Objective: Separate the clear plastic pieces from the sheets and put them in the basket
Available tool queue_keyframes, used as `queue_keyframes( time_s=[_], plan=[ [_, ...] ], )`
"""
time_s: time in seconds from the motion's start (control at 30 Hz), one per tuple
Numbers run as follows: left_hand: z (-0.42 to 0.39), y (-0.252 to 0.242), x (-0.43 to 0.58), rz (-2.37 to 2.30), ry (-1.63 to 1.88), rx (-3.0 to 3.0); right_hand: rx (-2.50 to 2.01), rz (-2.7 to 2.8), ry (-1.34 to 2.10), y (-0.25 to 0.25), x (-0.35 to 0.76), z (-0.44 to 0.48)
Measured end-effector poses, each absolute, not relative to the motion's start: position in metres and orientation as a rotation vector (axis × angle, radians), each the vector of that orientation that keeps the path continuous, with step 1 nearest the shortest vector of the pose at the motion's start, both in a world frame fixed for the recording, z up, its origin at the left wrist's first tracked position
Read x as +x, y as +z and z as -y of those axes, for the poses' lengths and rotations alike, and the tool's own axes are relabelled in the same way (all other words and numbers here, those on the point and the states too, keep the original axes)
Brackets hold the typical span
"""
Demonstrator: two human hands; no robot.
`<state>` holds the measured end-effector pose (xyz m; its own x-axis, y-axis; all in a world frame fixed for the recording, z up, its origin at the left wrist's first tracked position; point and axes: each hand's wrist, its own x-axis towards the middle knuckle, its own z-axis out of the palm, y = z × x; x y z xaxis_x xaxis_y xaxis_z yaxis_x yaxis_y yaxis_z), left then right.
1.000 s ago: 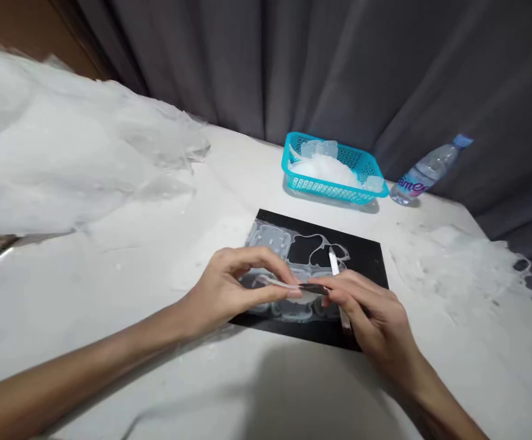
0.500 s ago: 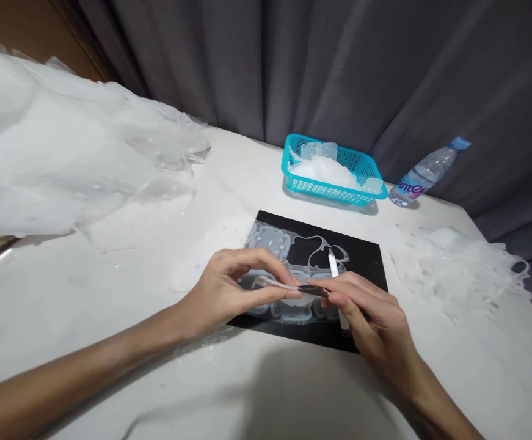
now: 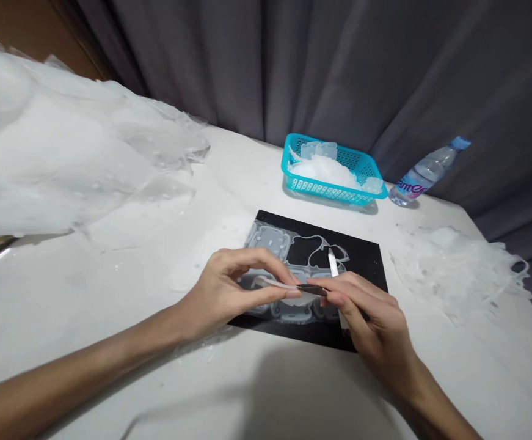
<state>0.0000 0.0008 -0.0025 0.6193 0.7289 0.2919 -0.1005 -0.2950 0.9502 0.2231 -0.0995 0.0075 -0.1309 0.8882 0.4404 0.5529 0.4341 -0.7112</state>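
My left hand (image 3: 242,284) is closed, pinching a thin translucent silicone-like piece (image 3: 272,282) between thumb and index finger. My right hand (image 3: 371,311) grips a dark flat metal tool (image 3: 311,289), whose end meets the edge of that piece near the left fingertips; its kind is not clear. Below both hands lies a black board (image 3: 361,247) carrying a translucent moulded sheet (image 3: 268,238) with rounded shapes and a cut-out outline at its far side. A white pen-like stick (image 3: 333,263) with a pointed end lies on the board, partly hidden by my right hand.
A turquoise basket (image 3: 334,194) holding white and translucent pieces stands at the back, with a water bottle (image 3: 419,177) to its right. Translucent sheets (image 3: 73,146) are piled at left. Stringy translucent scraps (image 3: 460,269) lie at right. Grey curtains (image 3: 320,67) hang behind the white table (image 3: 132,305).
Almost nothing differs. The dark tool in my right hand has tilted very slightly against the piece, while my left hand has stayed in place.
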Motion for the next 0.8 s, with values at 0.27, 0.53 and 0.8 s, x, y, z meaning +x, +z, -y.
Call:
queue_keyframes(
  time_s=[0.27,0.53,0.8],
  plan=[
    [-0.0006,-0.0044,-0.0005,-0.498,0.902,1.673,-1.256,1.789,0.497,0.0067,0.2235,0.1010],
    [-0.0010,-0.0034,0.0001,-0.505,0.896,1.669,-1.235,1.819,0.460,0.0071,0.2223,0.1023],
    [-0.0010,-0.0021,0.0004,-0.491,0.892,1.648,-1.289,1.755,0.465,0.0044,0.2310,0.1006]
  ],
)
